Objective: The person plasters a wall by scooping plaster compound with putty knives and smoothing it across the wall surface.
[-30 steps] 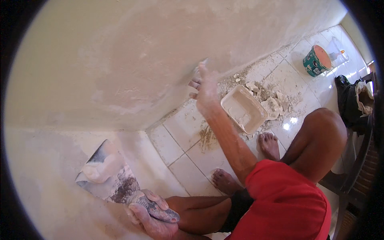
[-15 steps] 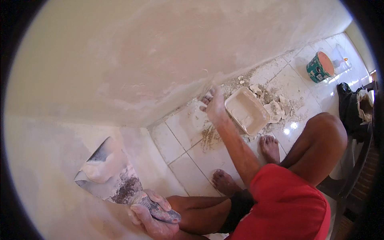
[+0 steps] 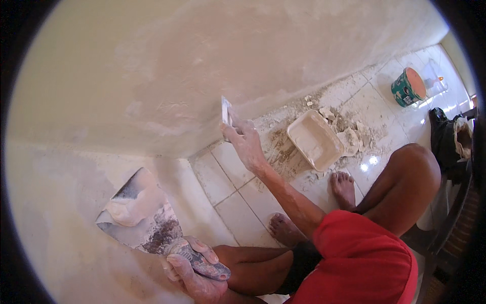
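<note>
Both clamped: left hand (image 3: 195, 279) on scraper (image 3: 163, 231), lengthwise up-left; right hand (image 3: 248, 147) on blade (image 3: 226, 111).

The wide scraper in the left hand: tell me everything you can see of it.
The wide scraper has a flared, metal-looking blade, smeared pale and stained dark near the handle. A pale lump of paste sits toward its broad edge, which points to the picture's upper left. The left hand grips the dark, smeared handle. Whether the blade touches the wall is unclear.
</note>
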A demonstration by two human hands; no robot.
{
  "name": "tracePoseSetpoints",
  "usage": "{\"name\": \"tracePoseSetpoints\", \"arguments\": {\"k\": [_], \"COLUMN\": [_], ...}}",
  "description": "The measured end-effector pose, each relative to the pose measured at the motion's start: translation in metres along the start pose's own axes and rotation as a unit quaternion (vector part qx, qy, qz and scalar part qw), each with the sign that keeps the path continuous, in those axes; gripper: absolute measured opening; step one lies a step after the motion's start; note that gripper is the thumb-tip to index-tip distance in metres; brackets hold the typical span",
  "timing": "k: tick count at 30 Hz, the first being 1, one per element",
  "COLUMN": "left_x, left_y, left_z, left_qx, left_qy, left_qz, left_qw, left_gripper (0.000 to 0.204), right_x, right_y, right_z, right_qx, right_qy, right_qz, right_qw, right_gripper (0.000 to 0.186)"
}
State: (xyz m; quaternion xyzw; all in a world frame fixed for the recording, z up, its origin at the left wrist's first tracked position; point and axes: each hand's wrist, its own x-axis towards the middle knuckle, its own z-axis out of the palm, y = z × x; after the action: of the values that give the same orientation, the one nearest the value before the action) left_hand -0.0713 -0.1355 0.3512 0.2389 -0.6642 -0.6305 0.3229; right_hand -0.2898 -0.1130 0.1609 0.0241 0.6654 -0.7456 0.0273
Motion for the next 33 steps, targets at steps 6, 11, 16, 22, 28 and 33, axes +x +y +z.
{"name": "tracePoseSetpoints", "arguments": {"k": [6, 11, 16, 22, 28, 33], "left_x": [-0.004, -0.003, -0.005, -0.007, -0.002, 0.003], "left_y": [-0.01, 0.007, 0.011, 0.004, 0.005, 0.001], "left_z": [-0.005, 0.002, 0.005, -0.001, 0.008, -0.004], "left_qx": [0.113, -0.035, -0.075, -0.071, -0.07, -0.054], "left_qy": [0.044, -0.003, 0.027, 0.056, 0.049, 0.039], "left_qz": [0.115, -0.009, -0.009, 0.004, -0.024, -0.023], "left_qw": [0.986, 0.999, 0.997, 0.996, 0.996, 0.998], "left_gripper": [0.037, 0.035, 0.032, 0.04, 0.036, 0.038], "right_x": [0.035, 0.035, -0.009, -0.019, 0.022, -0.022], "right_y": [0.032, 0.024, 0.007, 0.012, 0.039, 0.068], "right_z": [-0.047, -0.018, 0.009, 0.021, 0.103, 0.129], "right_qx": [0.29, 0.278, 0.194, 0.282, 0.244, 0.039], "right_qy": [0.073, 0.055, -0.102, -0.01, 0.093, 0.088], "right_qz": [0.276, 0.27, 0.199, 0.134, 0.078, 0.008], "right_qw": [0.913, 0.92, 0.955, 0.95, 0.962, 0.995], "right_gripper": [0.045, 0.05, 0.05, 0.063, 0.063, 0.05]}}
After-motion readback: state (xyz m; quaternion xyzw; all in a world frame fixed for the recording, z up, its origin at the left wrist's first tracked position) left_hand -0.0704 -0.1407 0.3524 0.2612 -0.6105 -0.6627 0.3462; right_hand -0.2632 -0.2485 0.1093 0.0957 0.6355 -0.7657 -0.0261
